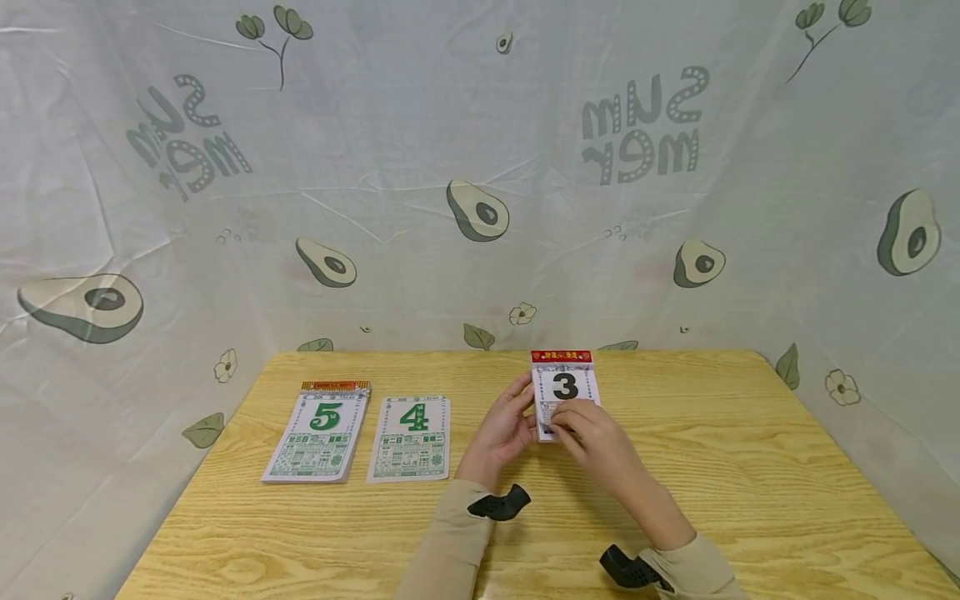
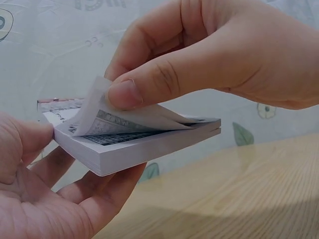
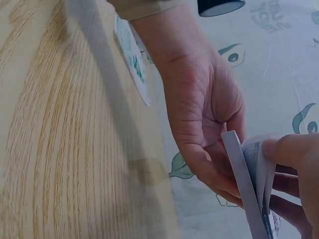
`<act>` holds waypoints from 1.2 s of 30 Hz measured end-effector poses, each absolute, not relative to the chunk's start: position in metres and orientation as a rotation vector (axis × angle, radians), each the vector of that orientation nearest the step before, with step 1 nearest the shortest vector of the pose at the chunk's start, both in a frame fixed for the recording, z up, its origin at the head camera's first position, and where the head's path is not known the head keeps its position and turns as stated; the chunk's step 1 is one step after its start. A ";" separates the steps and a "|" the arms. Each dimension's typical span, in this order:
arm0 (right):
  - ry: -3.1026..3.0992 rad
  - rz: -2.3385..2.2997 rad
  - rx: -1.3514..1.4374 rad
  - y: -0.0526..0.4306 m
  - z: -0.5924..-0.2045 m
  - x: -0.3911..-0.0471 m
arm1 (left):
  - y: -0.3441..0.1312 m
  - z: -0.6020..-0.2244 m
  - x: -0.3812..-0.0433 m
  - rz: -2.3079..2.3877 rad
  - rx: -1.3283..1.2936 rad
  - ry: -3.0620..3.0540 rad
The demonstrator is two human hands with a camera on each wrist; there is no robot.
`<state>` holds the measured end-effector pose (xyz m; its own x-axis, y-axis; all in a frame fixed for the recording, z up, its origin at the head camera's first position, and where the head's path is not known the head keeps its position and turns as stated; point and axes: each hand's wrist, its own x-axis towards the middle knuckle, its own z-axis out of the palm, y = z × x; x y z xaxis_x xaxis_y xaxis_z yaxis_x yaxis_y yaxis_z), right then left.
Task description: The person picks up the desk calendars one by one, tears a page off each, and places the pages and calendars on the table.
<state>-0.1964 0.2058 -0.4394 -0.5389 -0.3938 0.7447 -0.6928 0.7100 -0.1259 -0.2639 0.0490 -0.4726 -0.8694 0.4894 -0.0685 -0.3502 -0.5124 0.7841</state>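
A thick tear-off calendar (image 1: pixel 566 386) with a red header and a black 3 is held up over the far part of the table. My left hand (image 1: pixel 507 429) grips it from the left, fingers beneath the block and thumb along its edge, as the left wrist view shows. My right hand (image 1: pixel 600 442) pinches the lower corner of the top sheet (image 2: pixel 99 107) between thumb and forefinger. That sheet is lifted and curls back from the block, its upper end still at the header. In the right wrist view the raised sheet (image 3: pixel 255 159) bows away from the block's thick side.
Left on the wooden table (image 1: pixel 337 533) lies another calendar block (image 1: pixel 318 433) with a green 5 and a red-and-yellow header. Beside it, nearer my left arm, is a loose sheet (image 1: pixel 410 439) with a green 4. A pale avocado-print curtain (image 1: pixel 420 275) hangs behind the table.
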 end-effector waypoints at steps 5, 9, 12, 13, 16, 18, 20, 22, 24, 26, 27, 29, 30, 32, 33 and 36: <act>-2.238 0.678 0.764 0.205 -0.438 -0.193 | 0.049 -0.471 -0.262 2.361 0.244 1.174; -2.274 0.788 0.721 0.205 -0.437 -0.192 | 0.048 -0.472 -0.262 2.362 0.248 1.169; -2.294 0.870 0.699 0.205 -0.437 -0.193 | 0.048 -0.473 -0.263 2.363 0.240 1.165; -2.302 0.900 0.690 0.205 -0.436 -0.193 | 0.049 -0.473 -0.263 2.363 0.238 1.165; -2.300 0.961 0.678 0.207 -0.437 -0.193 | 0.049 -0.474 -0.263 2.357 0.244 1.168; -2.305 0.983 0.660 0.207 -0.437 -0.193 | 0.050 -0.474 -0.263 2.352 0.248 1.171; -2.310 0.994 0.640 0.208 -0.437 -0.193 | 0.049 -0.474 -0.262 2.348 0.257 1.173; -2.327 0.999 0.604 0.209 -0.436 -0.193 | 0.050 -0.474 -0.262 2.348 0.262 1.173; -2.334 1.005 0.572 0.210 -0.435 -0.193 | 0.050 -0.474 -0.262 2.347 0.269 1.167; -2.334 1.011 0.541 0.210 -0.435 -0.193 | 0.050 -0.475 -0.262 2.346 0.279 1.169; -2.331 1.015 0.525 0.210 -0.435 -0.193 | 0.051 -0.476 -0.262 2.346 0.275 1.166; -2.319 1.025 0.495 0.210 -0.434 -0.193 | 0.052 -0.477 -0.263 2.344 0.272 1.175; -2.315 1.025 0.478 0.210 -0.433 -0.194 | 0.052 -0.477 -0.263 2.342 0.268 1.178; -2.309 1.037 0.436 0.210 -0.432 -0.193 | 0.053 -0.478 -0.263 2.338 0.256 1.188; -2.306 1.043 0.416 0.210 -0.432 -0.193 | 0.054 -0.479 -0.263 2.335 0.252 1.193; -2.307 1.077 0.353 0.210 -0.431 -0.193 | 0.055 -0.480 -0.263 2.326 0.241 1.202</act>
<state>-0.1934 0.2104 -0.4307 -0.8067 -0.0004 0.5910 -0.4532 0.6423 -0.6181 -0.2630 0.0551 -0.4801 -0.8560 0.5119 -0.0724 -0.3553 -0.4807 0.8017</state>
